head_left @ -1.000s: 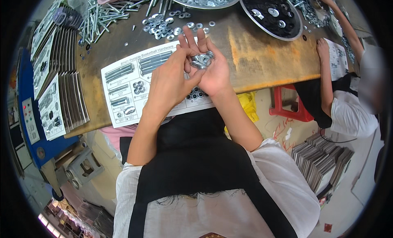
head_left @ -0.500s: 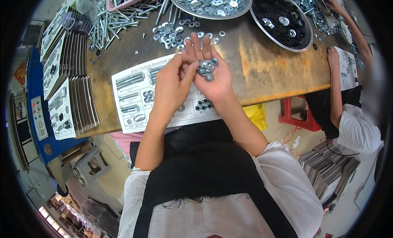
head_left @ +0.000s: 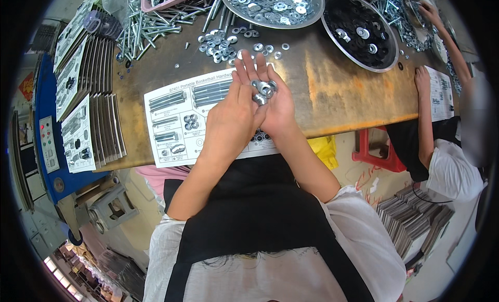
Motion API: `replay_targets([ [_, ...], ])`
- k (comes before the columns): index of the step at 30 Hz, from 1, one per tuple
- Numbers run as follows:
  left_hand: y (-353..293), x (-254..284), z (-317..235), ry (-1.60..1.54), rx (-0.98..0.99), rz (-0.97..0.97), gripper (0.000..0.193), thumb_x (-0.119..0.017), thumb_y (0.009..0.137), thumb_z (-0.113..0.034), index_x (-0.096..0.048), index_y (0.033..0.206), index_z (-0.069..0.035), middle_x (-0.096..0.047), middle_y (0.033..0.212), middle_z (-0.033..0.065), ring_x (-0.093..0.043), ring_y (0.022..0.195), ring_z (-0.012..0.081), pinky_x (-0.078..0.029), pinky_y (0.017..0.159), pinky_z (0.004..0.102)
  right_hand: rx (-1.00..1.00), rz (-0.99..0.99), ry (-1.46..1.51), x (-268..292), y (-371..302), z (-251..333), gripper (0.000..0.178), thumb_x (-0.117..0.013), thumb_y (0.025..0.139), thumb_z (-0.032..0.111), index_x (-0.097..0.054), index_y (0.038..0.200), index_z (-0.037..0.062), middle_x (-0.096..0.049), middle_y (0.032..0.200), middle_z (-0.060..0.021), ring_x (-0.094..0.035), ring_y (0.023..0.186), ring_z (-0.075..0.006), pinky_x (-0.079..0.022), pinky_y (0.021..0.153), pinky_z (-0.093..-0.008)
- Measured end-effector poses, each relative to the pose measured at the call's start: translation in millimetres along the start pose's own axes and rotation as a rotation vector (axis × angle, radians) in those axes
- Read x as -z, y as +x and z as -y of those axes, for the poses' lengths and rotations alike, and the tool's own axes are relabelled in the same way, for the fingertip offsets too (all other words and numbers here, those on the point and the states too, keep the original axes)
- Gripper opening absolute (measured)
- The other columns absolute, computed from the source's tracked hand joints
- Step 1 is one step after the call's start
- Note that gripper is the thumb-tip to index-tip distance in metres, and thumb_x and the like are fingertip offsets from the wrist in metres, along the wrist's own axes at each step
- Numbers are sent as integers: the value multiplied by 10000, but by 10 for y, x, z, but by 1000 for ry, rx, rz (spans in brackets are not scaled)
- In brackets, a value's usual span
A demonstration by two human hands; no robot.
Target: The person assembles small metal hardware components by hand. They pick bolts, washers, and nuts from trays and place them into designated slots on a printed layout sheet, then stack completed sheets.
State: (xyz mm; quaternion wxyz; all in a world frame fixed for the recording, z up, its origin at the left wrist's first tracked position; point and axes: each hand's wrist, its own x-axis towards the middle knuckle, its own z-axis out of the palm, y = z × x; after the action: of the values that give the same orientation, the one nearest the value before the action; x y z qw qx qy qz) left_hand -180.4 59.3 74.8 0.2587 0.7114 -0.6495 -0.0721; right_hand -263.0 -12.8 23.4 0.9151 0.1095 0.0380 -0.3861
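My right hand (head_left: 278, 109) is palm up over the table, cupped under several shiny metal nuts (head_left: 266, 89). Its fingers point away from me. From the left, my left hand (head_left: 234, 120) reaches against that palm, its back towards me and its thumb beside the nuts. Its fingers are drawn together, and what they pinch, if anything, is hidden. Beneath both hands lies a white card (head_left: 176, 109) with pictures of bolts and nuts, partly covered by them. Just beyond my fingertips is a loose pile of metal nuts and washers (head_left: 221, 44).
Long bolts (head_left: 138, 31) lie heaped at the far left by a pink tray (head_left: 169, 1). Steel bowls hold silver washers (head_left: 278, 8) and black washers (head_left: 358, 42). Stacked cards (head_left: 86, 83) stand at left. A co-worker's hand (head_left: 422, 78) rests on another card at right.
My left hand has moved right and its fingers have shifted along the right palm, so its back now faces me. The nuts have spread within the palm. The view has shifted slightly.
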Motion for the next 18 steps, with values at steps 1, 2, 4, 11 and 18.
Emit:
replay_targets([
  [1, -4, 7, -1, 1, -7, 19, 311, -789, 739, -157, -603, 955, -31, -547, 787, 64, -557, 598, 154, -457, 530, 292, 15, -10, -29, 10, -12, 1, 329, -378, 1024, 239, -523, 1250, 49, -475, 1417, -130, -397, 1357, -285, -307, 1150, -404],
  [2, -13, 21, 24, -90, 20, 28, 298, -786, 741, -145, -610, 952, -29, -545, 777, 63, -552, 589, 150, -454, 527, 286, 0, -19, 14, 9, -28, -8, 333, -374, 1025, 238, -521, 1258, 52, -471, 1422, -130, -394, 1359, -286, -304, 1150, -405],
  [4, -33, 68, 108, -276, 66, 53, 272, -780, 746, -121, -623, 947, -26, -541, 755, 59, -541, 572, 143, -448, 519, 275, -23, -38, 102, 9, -62, -24, 341, -364, 1026, 234, -518, 1273, 56, -462, 1431, -130, -388, 1363, -288, -298, 1150, -406],
  [11, 153, 145, 229, -109, 73, -141, 297, -772, 764, -213, -619, 970, -63, -576, 839, 51, -624, 648, 230, -490, 538, 340, -62, 51, 63, -71, -46, -97, 427, -299, 1032, 217, -424, 1422, 95, -375, 1488, -133, -337, 1373, -267, -273, 1150, -412],
  [18, 60, 139, 247, -179, 102, 40, 320, -745, 790, -244, -615, 1020, -64, -580, 901, 94, -644, 729, 286, -511, 605, 391, -73, 9, 114, -13, -117, -101, 425, -318, 1031, 212, -416, 1425, 86, -372, 1488, -117, -343, 1371, -270, -258, 1158, -410],
])
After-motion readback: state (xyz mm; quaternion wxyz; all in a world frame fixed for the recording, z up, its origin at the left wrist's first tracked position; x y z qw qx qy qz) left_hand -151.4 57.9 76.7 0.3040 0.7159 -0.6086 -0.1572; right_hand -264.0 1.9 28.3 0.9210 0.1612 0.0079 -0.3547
